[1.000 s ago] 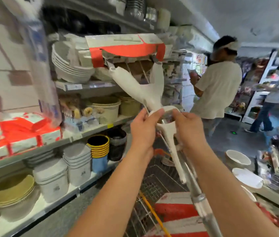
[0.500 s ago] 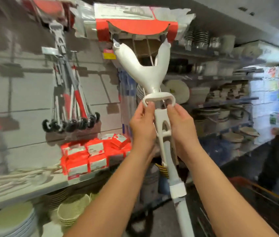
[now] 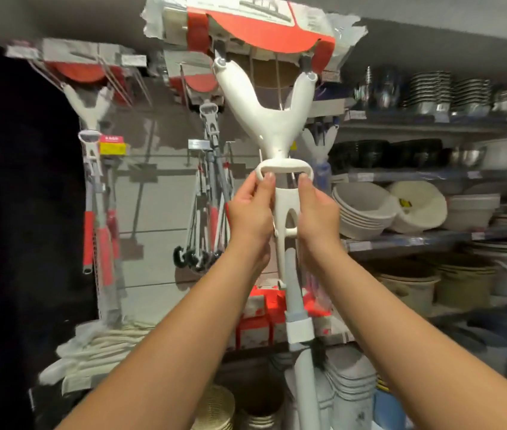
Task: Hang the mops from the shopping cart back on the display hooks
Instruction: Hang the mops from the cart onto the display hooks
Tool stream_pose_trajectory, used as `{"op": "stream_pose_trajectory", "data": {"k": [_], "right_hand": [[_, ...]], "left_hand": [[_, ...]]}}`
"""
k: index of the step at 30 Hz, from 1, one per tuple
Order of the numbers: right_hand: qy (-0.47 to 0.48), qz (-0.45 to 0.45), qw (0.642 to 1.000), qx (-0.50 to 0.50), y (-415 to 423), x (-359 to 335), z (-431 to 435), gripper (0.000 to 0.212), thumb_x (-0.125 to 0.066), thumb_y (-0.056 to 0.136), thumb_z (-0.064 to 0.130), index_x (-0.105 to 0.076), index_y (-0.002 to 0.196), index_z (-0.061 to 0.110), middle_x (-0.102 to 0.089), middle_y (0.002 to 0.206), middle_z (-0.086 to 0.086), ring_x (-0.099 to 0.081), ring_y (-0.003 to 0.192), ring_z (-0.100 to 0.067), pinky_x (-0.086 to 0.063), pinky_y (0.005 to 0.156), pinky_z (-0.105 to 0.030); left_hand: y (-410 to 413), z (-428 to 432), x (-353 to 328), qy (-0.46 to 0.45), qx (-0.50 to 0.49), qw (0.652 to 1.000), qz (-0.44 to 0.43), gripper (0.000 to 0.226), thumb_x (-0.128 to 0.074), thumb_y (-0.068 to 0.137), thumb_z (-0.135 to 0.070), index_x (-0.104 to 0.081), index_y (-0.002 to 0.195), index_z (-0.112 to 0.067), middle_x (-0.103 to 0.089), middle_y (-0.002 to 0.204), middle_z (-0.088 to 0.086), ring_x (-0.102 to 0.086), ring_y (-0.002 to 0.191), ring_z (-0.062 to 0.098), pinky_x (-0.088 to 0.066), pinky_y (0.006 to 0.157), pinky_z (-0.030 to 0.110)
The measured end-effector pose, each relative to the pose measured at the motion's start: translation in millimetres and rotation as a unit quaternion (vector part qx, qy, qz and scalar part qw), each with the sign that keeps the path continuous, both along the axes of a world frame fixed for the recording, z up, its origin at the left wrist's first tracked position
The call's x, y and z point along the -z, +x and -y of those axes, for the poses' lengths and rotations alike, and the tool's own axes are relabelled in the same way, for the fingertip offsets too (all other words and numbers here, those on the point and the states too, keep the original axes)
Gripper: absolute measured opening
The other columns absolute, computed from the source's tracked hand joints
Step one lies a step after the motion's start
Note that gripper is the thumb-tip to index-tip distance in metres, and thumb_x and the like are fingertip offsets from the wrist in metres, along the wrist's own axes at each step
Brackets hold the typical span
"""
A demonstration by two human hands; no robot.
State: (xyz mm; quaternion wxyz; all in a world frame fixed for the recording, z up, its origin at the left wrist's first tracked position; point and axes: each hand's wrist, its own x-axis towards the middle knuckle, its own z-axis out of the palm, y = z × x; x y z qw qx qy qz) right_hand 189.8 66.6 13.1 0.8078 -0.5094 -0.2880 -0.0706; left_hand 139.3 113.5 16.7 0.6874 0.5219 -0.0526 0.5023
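The person is holding one mop (image 3: 265, 128) upright at the centre of the view, its wrapped red-and-white head (image 3: 255, 24) reaching up to 12 o'clock and its pole (image 3: 303, 377) running down to 6 o'clock. The left hand (image 3: 250, 209) is pinching the left end of the white loop (image 3: 283, 166) below the forked yoke, and the right hand (image 3: 317, 209) is curling round the neck just under the loop's right end, so both are gripping the mop. Other hung mops (image 3: 90, 128) are dangling against the panel wall (image 3: 152, 197) at 9 and 10 o'clock, while stacked bowls (image 3: 367, 209) are sitting on shelves at 3 o'clock. Which hook is being aimed for is hard to make out. The mop is looking light and stiff, hard plastic on a thin tube, but top-heavy and long, so it is likely wanting to swing. Holding near the loop is probably giving the best control for threading it on, and the smooth plastic may be slipping under a loose pinch.
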Motion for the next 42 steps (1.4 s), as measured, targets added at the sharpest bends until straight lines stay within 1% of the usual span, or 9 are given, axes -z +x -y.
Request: {"op": "stream_pose_trajectory", "data": {"k": [2, 5, 9, 15, 20, 27, 32, 37, 42], "right_hand": [[-0.022, 0.022, 0.999, 0.005, 12, -16, -9, 0.039, -0.05, 0.096, 0.039, -0.062, 0.067, 0.016, -0.065, 0.069, -0.003, -0.062, 0.071, -0.02, -0.05, 0.07, -0.034], [-0.065, 0.081, 0.995, 0.014, 33, -40, -16, 0.038, -0.043, 0.1, 0.036, -0.059, 0.073, 0.015, -0.06, 0.067, 0.002, -0.057, 0.064, -0.013, -0.043, 0.058, -0.017], [-0.085, 0.1, 0.991, -0.019, 70, -65, -30, 0.042, -0.046, 0.098, 0.033, -0.058, 0.064, 0.014, -0.065, 0.075, -0.006, -0.06, 0.076, -0.023, -0.048, 0.072, -0.035], [-0.119, 0.119, 0.981, -0.098, 114, -95, -53, 0.036, -0.048, 0.095, 0.025, -0.06, 0.063, 0.011, -0.064, 0.069, -0.008, -0.06, 0.07, -0.025, -0.051, 0.07, -0.042], [-0.134, 0.129, 0.976, -0.118, 134, -117, -69, 0.027, -0.047, 0.09, 0.019, -0.062, 0.071, 0.006, -0.066, 0.079, -0.018, -0.065, 0.077, -0.035, -0.053, 0.068, -0.046], [-0.151, 0.144, 0.972, -0.109, 163, -139, -96, 0.022, -0.046, 0.088, 0.016, -0.064, 0.08, 0.005, -0.069, 0.09, -0.019, -0.068, 0.084, -0.037, -0.057, 0.075, -0.049], [-0.162, 0.157, 0.969, -0.1, 177, -149, -136, 0.023, -0.046, 0.092, 0.02, -0.066, 0.089, 0.008, -0.069, 0.094, -0.015, -0.068, 0.086, -0.031, -0.057, 0.078, -0.043], [-0.159, 0.175, 0.967, -0.091, 191, -157, -188, 0.024, -0.047, 0.096, 0.022, -0.064, 0.092, 0.006, -0.067, 0.095, -0.013, -0.061, 0.075, -0.026, -0.042, 0.056, -0.028], [-0.155, 0.157, 0.971, -0.091, 209, -179, -250, 0.023, -0.046, 0.095, 0.019, -0.063, 0.102, 0.004, -0.068, 0.098, -0.016, -0.064, 0.079, -0.029, -0.046, 0.064, -0.033]], "left_hand": [[8, -9, -12, 0.012, -0.028, 1.0, 0.0, 0.015, -0.049, 0.099, -0.011, -0.064, 0.1, -0.013, -0.062, 0.089, 0.014, -0.056, 0.075, 0.021, -0.048, 0.072, 0.035], [25, -22, -32, 0.012, -0.061, 0.998, 0.014, 0.016, -0.05, 0.099, -0.012, -0.065, 0.096, -0.012, -0.064, 0.078, 0.007, -0.056, 0.064, 0.014, -0.048, 0.066, 0.03], [53, -33, -52, 0.01, -0.091, 0.996, 0.018, 0.019, -0.051, 0.099, -0.013, -0.065, 0.087, -0.013, -0.064, 0.068, 0.003, -0.057, 0.056, 0.013, -0.048, 0.057, 0.027], [89, -54, -79, 0.023, -0.162, 0.986, 0.017, 0.019, -0.052, 0.098, -0.013, -0.067, 0.086, -0.013, -0.061, 0.08, 0.014, -0.054, 0.077, 0.026, -0.046, 0.072, 0.039], [103, -67, -96, 0.044, -0.199, 0.979, 0.008, 0.017, -0.051, 0.098, -0.01, -0.064, 0.086, -0.01, -0.057, 0.052, -0.006, -0.05, 0.045, 0.006, -0.043, 0.047, 0.017], [121, -99, -115, 0.082, -0.252, 0.964, -0.018, 0.016, -0.054, 0.096, -0.01, -0.068, 0.102, -0.007, -0.068, 0.091, 0.011, -0.061, 0.077, 0.017, -0.053, 0.073, 0.03], [131, -133, -123, 0.091, -0.27, 0.958, -0.023, 0.018, -0.054, 0.096, -0.01, -0.069, 0.087, -0.015, -0.069, 0.082, 0.004, -0.061, 0.069, 0.012, -0.055, 0.073, 0.03], [144, -185, -132, 0.092, -0.265, 0.96, -0.013, 0.025, -0.055, 0.095, -0.009, -0.067, 0.076, -0.02, -0.068, 0.075, 0.001, -0.061, 0.068, 0.015, -0.054, 0.072, 0.031], [166, -250, -156, 0.086, -0.248, 0.965, -0.019, 0.018, -0.059, 0.093, -0.009, -0.068, 0.079, -0.016, -0.07, 0.082, 0.008, -0.063, 0.073, 0.021, -0.053, 0.074, 0.034]]}}
